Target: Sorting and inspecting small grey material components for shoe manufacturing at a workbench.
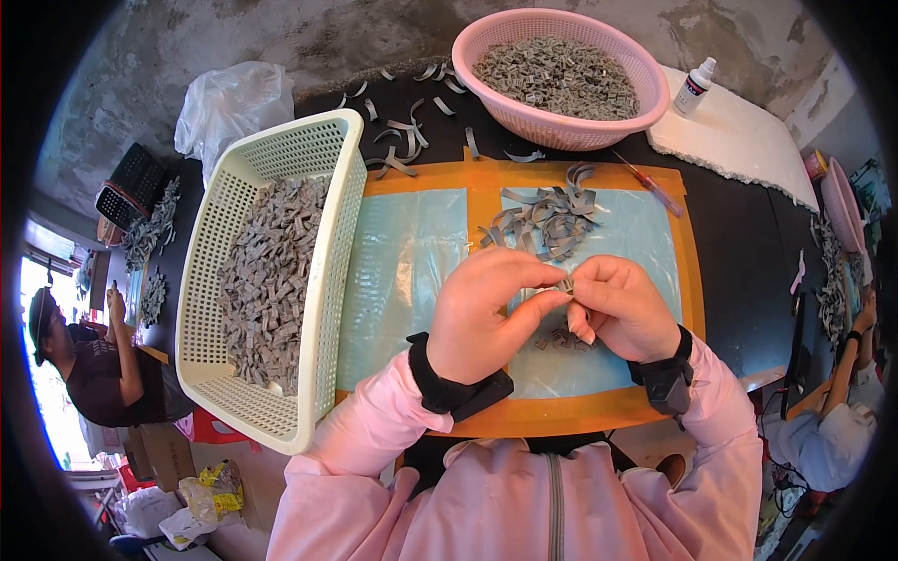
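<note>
Small grey piece, one: left hand and right hand are pinching it above blue sheet; curved grey strips are lying beyond; cream perforated basket is standing left.

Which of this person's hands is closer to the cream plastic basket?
The left. The left hand is to the right of the cream basket, apart from it; the right hand is farther off, beyond the left one.
</note>
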`<state>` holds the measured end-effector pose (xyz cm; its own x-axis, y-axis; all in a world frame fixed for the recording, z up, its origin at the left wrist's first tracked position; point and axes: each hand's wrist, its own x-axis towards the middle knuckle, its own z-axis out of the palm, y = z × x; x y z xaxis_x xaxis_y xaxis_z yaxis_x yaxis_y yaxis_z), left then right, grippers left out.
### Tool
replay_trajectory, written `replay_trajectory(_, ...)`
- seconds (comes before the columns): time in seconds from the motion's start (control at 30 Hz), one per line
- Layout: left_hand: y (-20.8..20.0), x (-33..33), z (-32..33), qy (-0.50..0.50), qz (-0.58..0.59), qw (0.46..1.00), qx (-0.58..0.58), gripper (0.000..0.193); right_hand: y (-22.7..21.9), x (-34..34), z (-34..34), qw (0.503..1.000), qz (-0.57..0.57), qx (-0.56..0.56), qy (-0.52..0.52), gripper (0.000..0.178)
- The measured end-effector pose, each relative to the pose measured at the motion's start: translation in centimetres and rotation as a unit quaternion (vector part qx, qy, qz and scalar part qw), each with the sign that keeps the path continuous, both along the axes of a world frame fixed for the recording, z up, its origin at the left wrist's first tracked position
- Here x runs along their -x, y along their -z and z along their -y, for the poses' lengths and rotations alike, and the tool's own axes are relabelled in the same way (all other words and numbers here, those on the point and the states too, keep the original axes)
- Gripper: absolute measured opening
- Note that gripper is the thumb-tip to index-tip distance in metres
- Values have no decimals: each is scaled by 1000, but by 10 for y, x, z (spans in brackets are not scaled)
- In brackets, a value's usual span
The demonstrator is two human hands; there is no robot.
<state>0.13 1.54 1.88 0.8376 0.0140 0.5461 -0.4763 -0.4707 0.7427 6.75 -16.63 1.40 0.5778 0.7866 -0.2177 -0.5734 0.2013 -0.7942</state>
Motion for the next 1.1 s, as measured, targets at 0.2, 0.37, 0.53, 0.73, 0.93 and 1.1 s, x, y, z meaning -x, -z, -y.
replay_trajectory(0.2, 3, 3, -2, 62, -61, 989, 122, 21, 1, 1, 2, 997, -13, -61, -36, 15)
replay_trajectory(0.37, 6, 4, -3, 142, -98, 965, 198, 21, 1, 2, 3, 995, -24, -72, -71, 16)
replay_trajectory(0.53, 4, 3, -1, 155, -118, 958, 209, 21, -1, 2, 4, 997, 11, -51, -56, 15)
replay_trajectory(0.73, 4, 1, -1, 133, -61, 976, 160, 14, -8, -2, 9, 993, 100, 23, -56, 14)
replay_trajectory(0.93, 1, 1, 1, 107, -43, 987, 113, 16, -7, 2, 4, 993, 105, 33, -33, 14)
replay_trajectory(1.1, 2, 2, 1, 98, -42, 986, 129, 17, -4, 3, 1, 997, 78, -27, 4, 17)
